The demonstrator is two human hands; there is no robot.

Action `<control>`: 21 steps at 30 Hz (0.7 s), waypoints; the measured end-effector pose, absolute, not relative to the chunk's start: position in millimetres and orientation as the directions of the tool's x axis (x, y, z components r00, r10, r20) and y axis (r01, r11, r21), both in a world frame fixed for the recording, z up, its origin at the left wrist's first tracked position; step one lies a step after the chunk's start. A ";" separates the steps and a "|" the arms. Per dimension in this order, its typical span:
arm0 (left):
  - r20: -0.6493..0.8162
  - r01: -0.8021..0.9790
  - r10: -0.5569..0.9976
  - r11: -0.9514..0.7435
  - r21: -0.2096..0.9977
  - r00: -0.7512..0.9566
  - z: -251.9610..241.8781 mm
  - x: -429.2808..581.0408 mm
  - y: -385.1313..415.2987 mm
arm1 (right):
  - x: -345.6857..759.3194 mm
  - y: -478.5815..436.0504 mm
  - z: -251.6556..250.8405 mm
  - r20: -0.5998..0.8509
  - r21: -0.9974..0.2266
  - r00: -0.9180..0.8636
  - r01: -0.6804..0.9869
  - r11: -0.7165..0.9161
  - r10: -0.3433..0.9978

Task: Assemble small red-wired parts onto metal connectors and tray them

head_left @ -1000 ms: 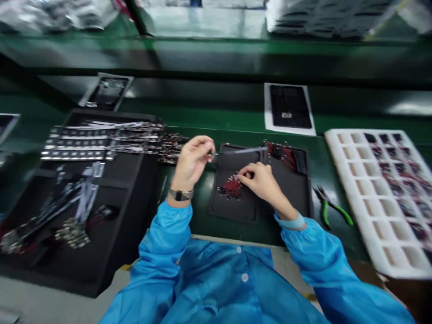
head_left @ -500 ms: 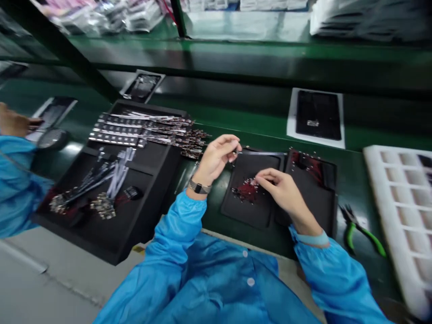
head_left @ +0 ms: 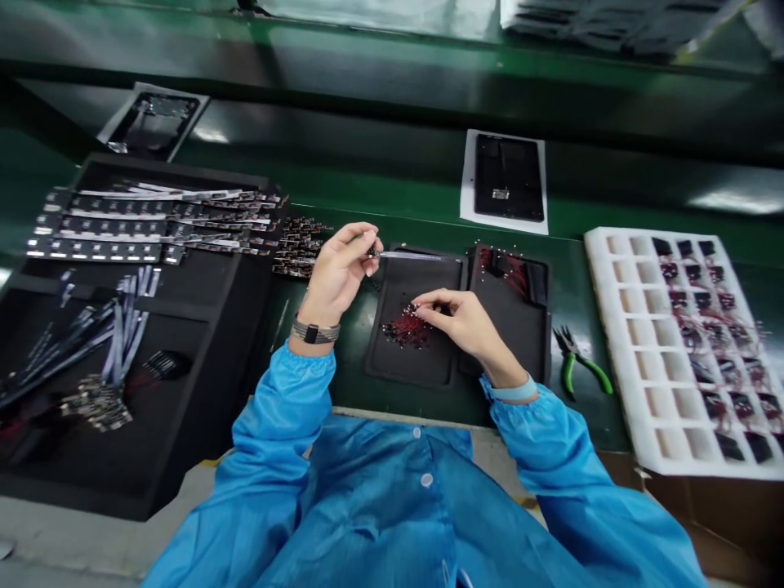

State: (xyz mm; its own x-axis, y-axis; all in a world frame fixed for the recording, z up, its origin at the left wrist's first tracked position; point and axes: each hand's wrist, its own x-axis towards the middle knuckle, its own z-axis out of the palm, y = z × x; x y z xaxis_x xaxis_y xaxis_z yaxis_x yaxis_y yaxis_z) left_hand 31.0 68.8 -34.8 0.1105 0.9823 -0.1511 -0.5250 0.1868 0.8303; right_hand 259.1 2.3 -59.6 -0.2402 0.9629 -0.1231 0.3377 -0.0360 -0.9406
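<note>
Thin pale strip (head_left: pixel 413 256), approx. straight, slightly glossy, greyish-white w/ a faint lilac tint, small dark bit at its L end; held out roughly horiz. at the far edge of the L-side black tray (head_left: pixel 407 371), can't tell if it touches the rim. L hand (head_left: pixel 336 273) has its grip pinched narrow on that dark end, thumb & index tog. Just below the strip, in the same tray, a loose pile of red-wired parts (head_left: pixel 404 328): v. fine deep-red leads, tangled, w/ tiny blackish bodies & bright silvery-white tips, sep. pcs too small to make out. R hand (head_left: pixel 462 327) is at the pile's R edge, grip narrow, fingertips tog.; can't tell whether a pc. is held. Next tray over, R-side black tray (head_left: pixel 511 339), has more red leads w/ pale tips near its far edge + a dark block. R of that, pliers (head_left: pixel 579 363) w/ bright green handles lie on the green desk (head_left: pixel 352 377), then a white foam tray (head_left: pixel 665 467), dark pcs. w/ reddish wires in its R-hand cells. Toward the back, a black panel (head_left: pixel 510 175) on a white sheet. Far L, a big black box (head_left: pixel 229 351) w/ rows of dark circuit strips (head_left: pixel 110 229) across its far part, ends hanging past the R edge, & pale ribbon cables (head_left: pixel 126 331) bunched nearer.
</note>
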 end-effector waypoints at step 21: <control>-0.130 -0.523 0.987 0.160 0.837 0.094 -34.7 26.8 63.0 | 271.3 0.2 -56.4 -0.036 -0.975 -0.115 0.223 -0.009 0.993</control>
